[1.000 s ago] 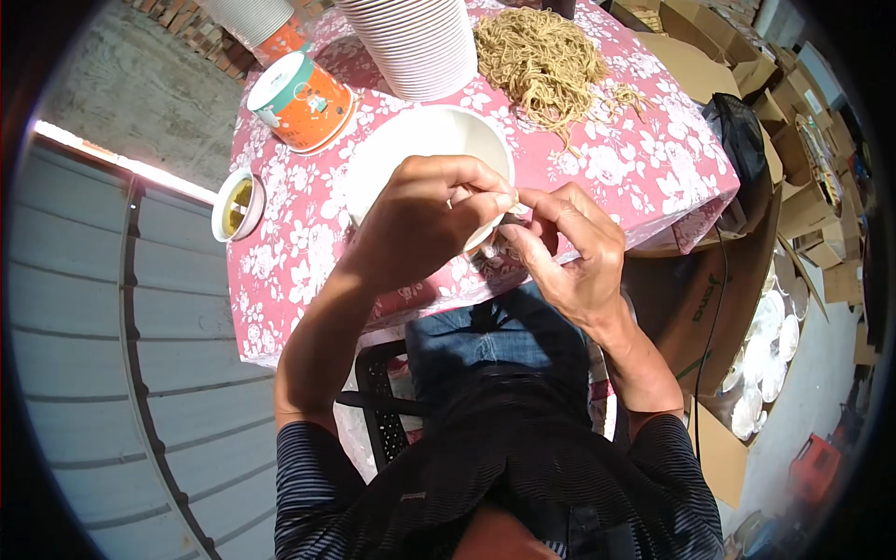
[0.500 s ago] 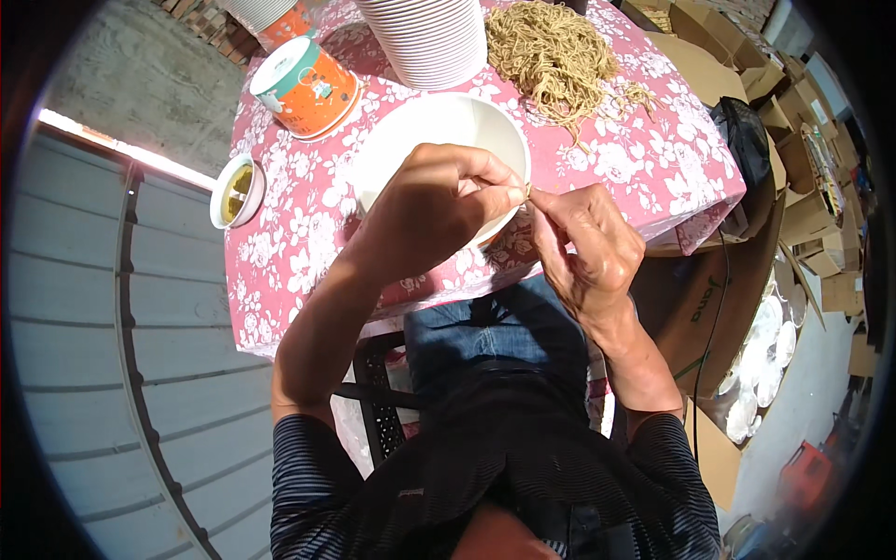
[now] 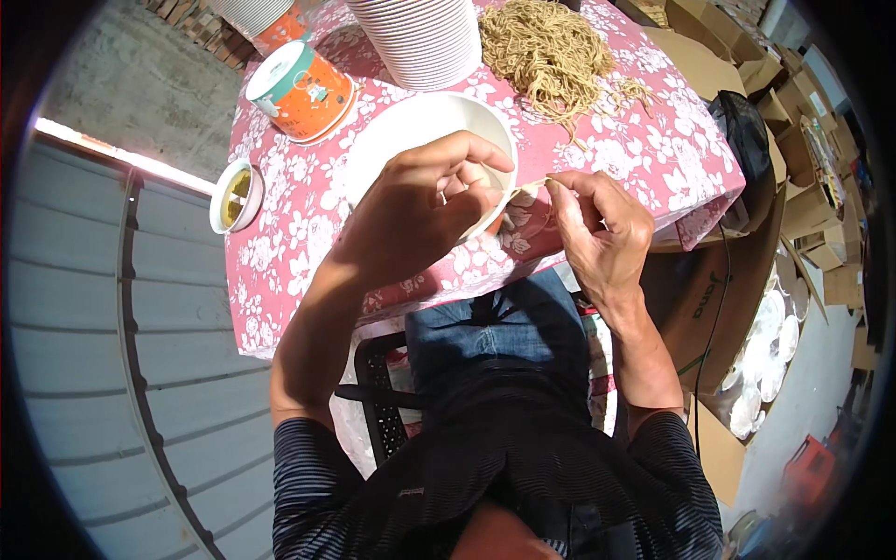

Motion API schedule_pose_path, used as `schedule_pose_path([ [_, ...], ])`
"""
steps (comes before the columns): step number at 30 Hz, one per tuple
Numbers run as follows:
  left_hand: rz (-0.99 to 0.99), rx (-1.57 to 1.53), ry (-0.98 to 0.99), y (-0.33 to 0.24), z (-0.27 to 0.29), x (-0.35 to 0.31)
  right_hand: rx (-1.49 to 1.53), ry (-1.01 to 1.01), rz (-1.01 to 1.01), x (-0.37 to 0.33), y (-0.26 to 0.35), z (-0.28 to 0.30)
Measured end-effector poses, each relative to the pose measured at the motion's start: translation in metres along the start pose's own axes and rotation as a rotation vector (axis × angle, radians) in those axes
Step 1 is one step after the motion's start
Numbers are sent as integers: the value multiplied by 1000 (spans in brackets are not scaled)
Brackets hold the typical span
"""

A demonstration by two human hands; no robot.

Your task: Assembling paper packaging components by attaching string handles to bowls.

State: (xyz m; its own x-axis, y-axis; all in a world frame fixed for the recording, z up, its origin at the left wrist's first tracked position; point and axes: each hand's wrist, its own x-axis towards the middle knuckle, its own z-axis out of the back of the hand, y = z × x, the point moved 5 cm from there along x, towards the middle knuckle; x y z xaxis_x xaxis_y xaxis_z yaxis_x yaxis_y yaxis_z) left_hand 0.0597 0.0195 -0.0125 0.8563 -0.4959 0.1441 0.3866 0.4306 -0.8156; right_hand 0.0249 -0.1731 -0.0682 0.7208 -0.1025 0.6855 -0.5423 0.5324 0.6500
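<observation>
A short pale string (image 3: 529, 187) stretches between my two hands, above the near right rim of an open paper bucket (image 3: 373, 140). The bucket is white inside, and a little orange shows on its outer wall. My left hand (image 3: 420, 201) reaches over the bucket, its thumb and a finger closed around one end of the string. On the right, my right hand (image 3: 607, 219) pinches the other end between thumb and forefinger. The exact grip of the left fingertips is partly hidden. A tangled heap of tan strings (image 3: 546, 56) lies beyond the right hand.
A tall stack of white paper buckets (image 3: 420, 42) stands at the back, beside an upside-down orange and green bucket (image 3: 303, 91). A small bowl of yellow-green liquid (image 3: 238, 196) sits at the left edge of the flowered tablecloth (image 3: 289, 252). Cardboard boxes (image 3: 812, 187) crowd the right.
My hands have drawn apart; the right moved slightly right, the left slightly left. More string now shows between them, and the left fingers have loosened their curl.
</observation>
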Motion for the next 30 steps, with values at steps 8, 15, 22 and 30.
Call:
schedule_pose_path([
  [8, 39, -200, 108, 13, -1, -4, 91, 106, 54, 4, -13, -1],
  [15, -50, 14, 75, 5, 0, -5, 9, 124, 60, 8, -13, 12],
  [22, -280, 164, -16, 12, -2, -2, 175, 14, -142, 6, -14, 33],
  [30, -576, 263, -101, -17, -21, -5, 191, 82, 52, 19, 21, 44],
])
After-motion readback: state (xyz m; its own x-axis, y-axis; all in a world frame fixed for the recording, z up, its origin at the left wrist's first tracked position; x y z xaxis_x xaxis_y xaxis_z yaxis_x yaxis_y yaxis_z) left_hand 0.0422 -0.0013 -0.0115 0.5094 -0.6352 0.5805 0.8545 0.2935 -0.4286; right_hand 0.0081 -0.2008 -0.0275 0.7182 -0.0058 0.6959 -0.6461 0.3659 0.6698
